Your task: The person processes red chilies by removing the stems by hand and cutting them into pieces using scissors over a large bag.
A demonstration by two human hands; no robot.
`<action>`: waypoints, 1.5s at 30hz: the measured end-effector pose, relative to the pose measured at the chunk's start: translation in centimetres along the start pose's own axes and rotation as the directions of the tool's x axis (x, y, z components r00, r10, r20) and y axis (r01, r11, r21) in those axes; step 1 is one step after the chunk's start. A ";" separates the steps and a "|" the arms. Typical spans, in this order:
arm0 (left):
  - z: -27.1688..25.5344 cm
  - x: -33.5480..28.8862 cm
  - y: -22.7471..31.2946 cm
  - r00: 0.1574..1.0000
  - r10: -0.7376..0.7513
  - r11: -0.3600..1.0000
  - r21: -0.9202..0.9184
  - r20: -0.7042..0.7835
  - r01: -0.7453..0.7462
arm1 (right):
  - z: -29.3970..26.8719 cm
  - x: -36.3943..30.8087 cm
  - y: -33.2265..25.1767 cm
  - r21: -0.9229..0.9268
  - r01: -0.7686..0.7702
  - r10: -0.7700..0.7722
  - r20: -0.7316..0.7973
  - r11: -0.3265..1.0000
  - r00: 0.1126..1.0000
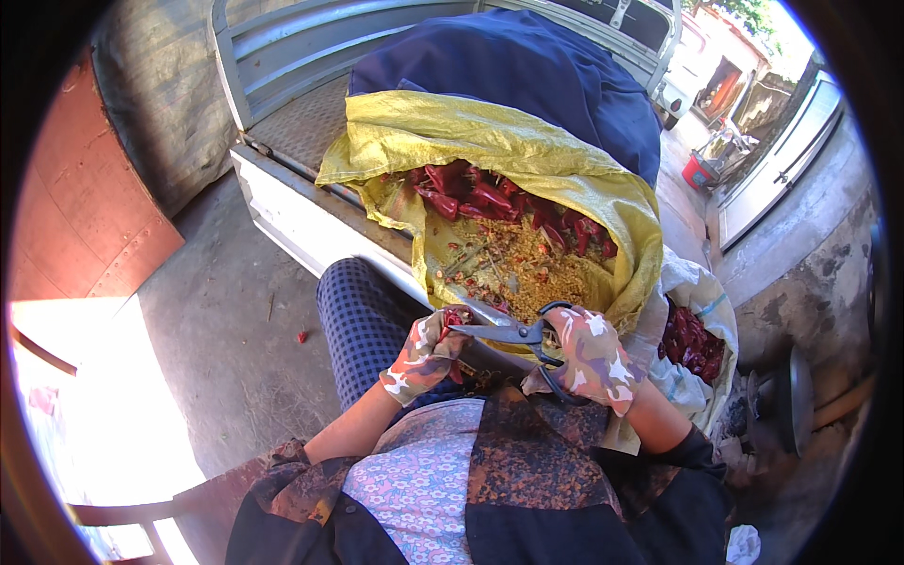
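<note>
Camouflage-patterned gloves cover both my hands. My left hand [424,362] is closed on a red dried chili pepper [456,319], part of it hidden by the fingers. My right hand [595,360] grips the dark handles of a pair of scissors [513,332]. Their blades are parted and point left, the tips at the pepper. Just beyond my hands lies an opened yellow woven sack [433,115]. Red chili peppers [490,200] are heaped inside, with loose yellowish seeds and bits [541,259] on the nearer side.
The yellow sack rests on a truck bed [306,118] with metal side rails, and a dark blue cloth [508,61] is behind it. To my right stands a white sack [713,309] of dark red peppers [692,345]. A red bucket [697,170] sits farther along the wall.
</note>
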State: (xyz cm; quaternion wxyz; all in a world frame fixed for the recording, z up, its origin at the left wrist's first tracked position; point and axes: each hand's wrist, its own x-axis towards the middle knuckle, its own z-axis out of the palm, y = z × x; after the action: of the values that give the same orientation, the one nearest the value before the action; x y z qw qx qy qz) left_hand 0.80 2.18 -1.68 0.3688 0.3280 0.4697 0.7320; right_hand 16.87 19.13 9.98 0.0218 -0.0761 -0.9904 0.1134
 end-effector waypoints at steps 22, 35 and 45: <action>-1.3 -0.4 -0.3 0.963 -0.023 0.999 -0.037 0.269 0.034 | -1.3 0.7 -0.3 -0.370 0.151 -0.136 0.066 0.916 0.988; -0.5 -0.4 -0.6 0.969 -0.043 0.988 -0.134 0.242 0.077 | -0.9 0.9 0.4 -0.224 0.187 -0.165 0.113 0.956 0.980; 0.3 -0.6 -1.2 0.972 -0.007 0.878 -0.463 0.236 0.119 | -0.3 0.5 -1.3 -0.026 0.000 0.005 0.191 1.000 0.982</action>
State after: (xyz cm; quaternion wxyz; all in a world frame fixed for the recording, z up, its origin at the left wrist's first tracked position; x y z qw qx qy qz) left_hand 1.67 2.13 -2.72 0.5127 0.2940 0.2416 0.7696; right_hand 16.20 18.05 10.58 -0.0742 -0.0663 -0.9892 0.1072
